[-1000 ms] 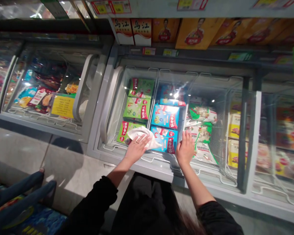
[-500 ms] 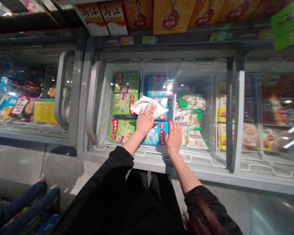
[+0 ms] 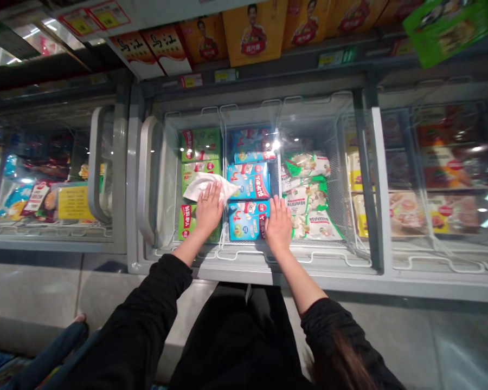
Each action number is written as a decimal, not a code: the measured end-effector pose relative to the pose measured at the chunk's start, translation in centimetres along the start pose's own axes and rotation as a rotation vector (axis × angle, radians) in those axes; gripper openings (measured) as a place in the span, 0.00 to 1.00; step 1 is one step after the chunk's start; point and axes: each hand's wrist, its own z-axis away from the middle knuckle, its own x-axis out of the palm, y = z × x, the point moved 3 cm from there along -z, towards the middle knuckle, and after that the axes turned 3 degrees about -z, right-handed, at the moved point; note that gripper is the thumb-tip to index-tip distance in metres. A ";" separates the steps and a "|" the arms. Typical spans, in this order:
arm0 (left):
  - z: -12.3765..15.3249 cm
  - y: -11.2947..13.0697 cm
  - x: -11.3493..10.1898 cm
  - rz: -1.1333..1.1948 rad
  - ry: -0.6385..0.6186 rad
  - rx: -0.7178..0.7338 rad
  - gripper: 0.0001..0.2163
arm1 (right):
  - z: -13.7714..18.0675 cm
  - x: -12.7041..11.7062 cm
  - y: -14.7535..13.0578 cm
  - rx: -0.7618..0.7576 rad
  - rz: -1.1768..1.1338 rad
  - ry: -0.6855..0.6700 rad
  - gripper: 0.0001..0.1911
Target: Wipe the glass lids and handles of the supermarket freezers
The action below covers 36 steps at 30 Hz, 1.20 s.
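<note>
My left hand point(image 3: 210, 212) lies flat on a white cloth point(image 3: 205, 186), pressing it against the clear glass lid point(image 3: 252, 252) of a chest freezer. The fingers are stretched out, with a ring on one of them. Palm down on the same glass, my right hand point(image 3: 279, 222) rests with straight fingers and holds nothing. Beneath the lid, green boxes point(image 3: 201, 145) lie under the left hand and cloth. Blue boxes point(image 3: 248, 181) fill the middle compartment, and white-and-green bags point(image 3: 309, 200) lie right of my right hand.
A grey handle point(image 3: 147, 181) stands up at the lid's left edge. Neighbouring freezers hold packs, with a yellow notice point(image 3: 73, 202) on the left one. Yellow boxes point(image 3: 254, 32) line the shelf above. A green packet point(image 3: 447, 32) hangs at upper right. Another person's leg point(image 3: 61, 346) shows at lower left.
My left hand has slid the white cloth leftward across the glass, from over the blue boxes to over the green ones. The right hand stays on the glass. The view has shifted slightly.
</note>
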 end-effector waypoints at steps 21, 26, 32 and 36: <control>-5.4 1.1 -0.6 0.030 0.039 0.093 0.28 | 0.3 0.1 0.0 -0.022 0.071 0.006 0.38; 3.1 -6.8 0.3 0.060 0.100 -0.522 0.29 | 0.3 -0.2 -0.1 -0.018 0.069 0.012 0.35; 11.5 1.1 3.4 0.059 0.044 -0.466 0.30 | 0.2 -0.4 -0.1 -0.039 0.060 0.021 0.35; 10.5 7.1 3.7 0.064 -0.051 -0.117 0.30 | 0.3 -0.4 0.1 -0.047 0.064 0.006 0.36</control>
